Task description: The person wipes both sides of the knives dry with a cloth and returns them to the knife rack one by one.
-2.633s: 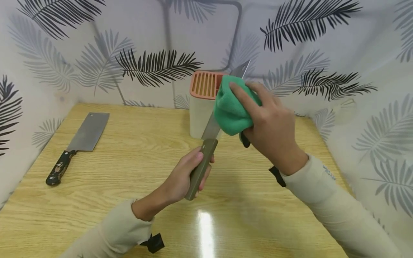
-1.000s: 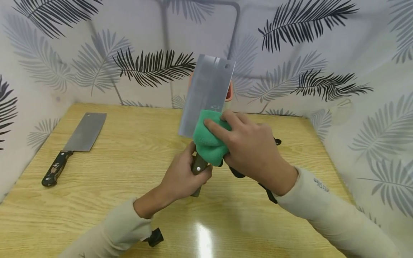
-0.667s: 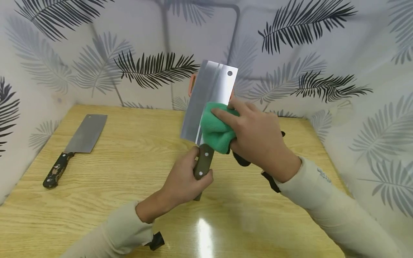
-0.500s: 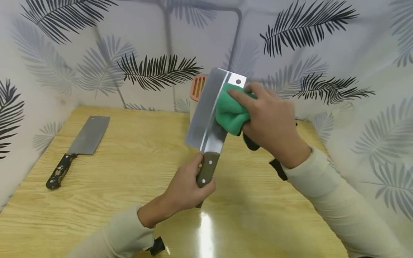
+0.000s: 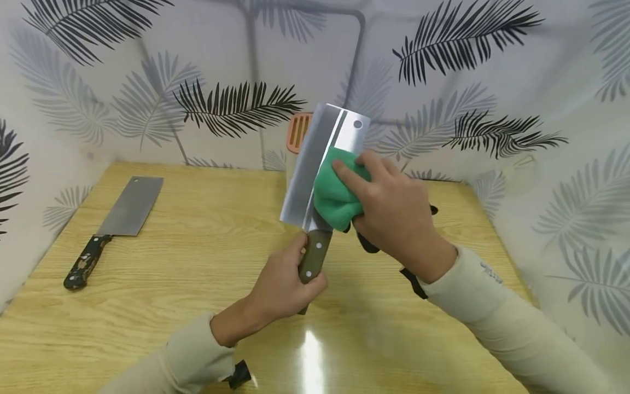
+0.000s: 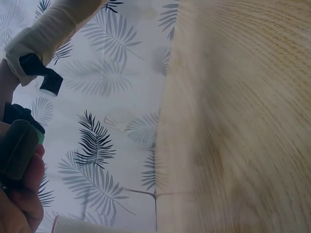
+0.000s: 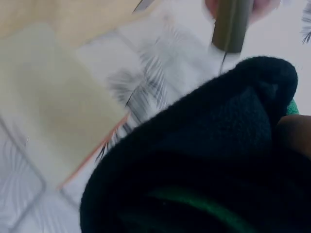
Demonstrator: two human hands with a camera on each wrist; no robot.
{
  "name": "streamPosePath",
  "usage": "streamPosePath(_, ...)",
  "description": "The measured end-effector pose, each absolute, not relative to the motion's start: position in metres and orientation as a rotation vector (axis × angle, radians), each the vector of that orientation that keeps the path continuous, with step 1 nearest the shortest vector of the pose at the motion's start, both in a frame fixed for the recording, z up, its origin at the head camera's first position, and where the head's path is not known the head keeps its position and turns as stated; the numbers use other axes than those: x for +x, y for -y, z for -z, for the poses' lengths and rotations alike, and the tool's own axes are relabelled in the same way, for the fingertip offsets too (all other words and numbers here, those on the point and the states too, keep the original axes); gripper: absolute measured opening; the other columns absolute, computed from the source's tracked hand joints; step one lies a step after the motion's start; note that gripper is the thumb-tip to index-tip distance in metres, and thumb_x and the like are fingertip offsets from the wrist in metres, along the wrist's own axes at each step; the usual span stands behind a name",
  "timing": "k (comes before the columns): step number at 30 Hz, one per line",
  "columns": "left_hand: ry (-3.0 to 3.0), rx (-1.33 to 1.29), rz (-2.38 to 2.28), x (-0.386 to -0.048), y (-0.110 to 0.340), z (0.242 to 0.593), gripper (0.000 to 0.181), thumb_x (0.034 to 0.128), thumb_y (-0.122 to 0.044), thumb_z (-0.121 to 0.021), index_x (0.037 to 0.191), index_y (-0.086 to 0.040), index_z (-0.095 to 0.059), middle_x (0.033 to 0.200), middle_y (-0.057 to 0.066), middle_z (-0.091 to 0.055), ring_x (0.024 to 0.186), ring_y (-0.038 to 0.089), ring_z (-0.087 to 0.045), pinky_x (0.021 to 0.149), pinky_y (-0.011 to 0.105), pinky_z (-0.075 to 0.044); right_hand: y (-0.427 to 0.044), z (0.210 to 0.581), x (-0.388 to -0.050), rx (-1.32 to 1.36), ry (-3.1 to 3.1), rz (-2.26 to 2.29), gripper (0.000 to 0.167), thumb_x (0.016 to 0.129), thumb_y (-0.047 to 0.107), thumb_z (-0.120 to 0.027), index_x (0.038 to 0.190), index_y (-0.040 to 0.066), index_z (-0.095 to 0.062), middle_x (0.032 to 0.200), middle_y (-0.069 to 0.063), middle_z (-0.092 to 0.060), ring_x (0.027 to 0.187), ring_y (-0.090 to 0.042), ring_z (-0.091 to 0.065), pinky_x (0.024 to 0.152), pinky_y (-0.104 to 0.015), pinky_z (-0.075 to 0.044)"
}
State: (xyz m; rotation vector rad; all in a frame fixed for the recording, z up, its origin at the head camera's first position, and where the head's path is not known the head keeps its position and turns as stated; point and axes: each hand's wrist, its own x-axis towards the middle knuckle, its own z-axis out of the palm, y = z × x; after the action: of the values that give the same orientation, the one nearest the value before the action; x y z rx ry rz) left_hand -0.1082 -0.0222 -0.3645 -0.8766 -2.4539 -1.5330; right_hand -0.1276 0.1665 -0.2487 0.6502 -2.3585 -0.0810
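A broad, silver steel cleaver [image 5: 311,167] with an olive-green, pale-riveted handle [image 5: 316,258] is held up over the pale yellow wood-grain table [image 5: 206,257], at the middle of the scene. Its long axis runs from the near end, at the handle, to the far end, leaning a little to the right; the beveled edge strip faces left, the spine right.

The person's left hand [image 5: 281,282] is at the near end, fingers curled round the handle. The right hand [image 5: 397,213] comes in from the right with fingers bent over a soft green cloth [image 5: 339,189], gripping it and pressing it to the blade's flat; some of those fingertips are hidden behind the fabric. The cloth covers the spine side of the blade, close above the handle, so from the right fingers the bare steel lies to the left and to the far side. The left hand is nearer the handle, the right nearer the blade.

Just beyond the blade, partly hidden by it, stands a cream holder with an orange slotted top [image 5: 292,163]. A second cleaver, with a dark mottled handle [image 5: 123,213], lies at the left, well apart from both hands.
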Motion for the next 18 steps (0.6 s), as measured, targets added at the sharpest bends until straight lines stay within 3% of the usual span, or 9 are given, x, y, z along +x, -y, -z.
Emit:
streamPosePath(5,2.449,-0.829,1.495,-0.115,0.024,0.364,0.027,0.0770,-0.004,-0.062,0.103,-0.001,-0.054,0.060,-0.001,-0.053,0.046,0.001,-0.043,0.043,0.019,-0.041,-0.150,0.262,-0.114,0.769,2.376,0.155,0.063,0.067,0.003,-0.072,0.128,0.019,-0.068,0.109,-0.011,-0.064,0.079,-0.026,-0.067,0.037,-0.033,-0.044)
streamPosePath(10,2.463,-0.821,1.477,-0.115,0.026,0.364,0.027,0.0761,-0.001,-0.063,0.102,0.000,-0.055,0.065,0.001,-0.052,0.050,0.003,-0.043,0.047,0.020,-0.041,-0.142,0.264,-0.110,0.768,2.368,0.190,0.061,0.067,0.011,-0.082,0.127,0.021,-0.069,0.113,-0.010,-0.065,0.083,-0.024,-0.068,0.038,-0.031,-0.043)
streamPosePath(14,2.450,-0.843,1.480,-0.112,0.024,0.360,0.026,0.0784,-0.003,-0.064,0.102,-0.001,-0.053,0.055,-0.003,-0.050,0.039,-0.003,-0.039,0.036,0.017,-0.037,-0.150,0.248,-0.122,0.605,2.349,0.079,0.061,0.071,0.007,-0.077,0.129,0.020,-0.067,0.115,-0.014,-0.065,0.093,-0.033,-0.068,0.042,-0.040,-0.050)
streamPosePath(18,2.451,-0.871,1.409,-0.108,0.022,0.358,0.029,0.0769,-0.004,-0.066,0.103,-0.002,-0.053,0.058,0.000,-0.057,0.041,-0.003,-0.043,0.037,0.014,-0.039,-0.163,0.226,-0.144,0.407,2.299,-0.021,0.061,0.075,-0.002,-0.062,0.132,0.021,-0.065,0.116,-0.016,-0.064,0.094,-0.039,-0.068,0.044,-0.050,-0.049)
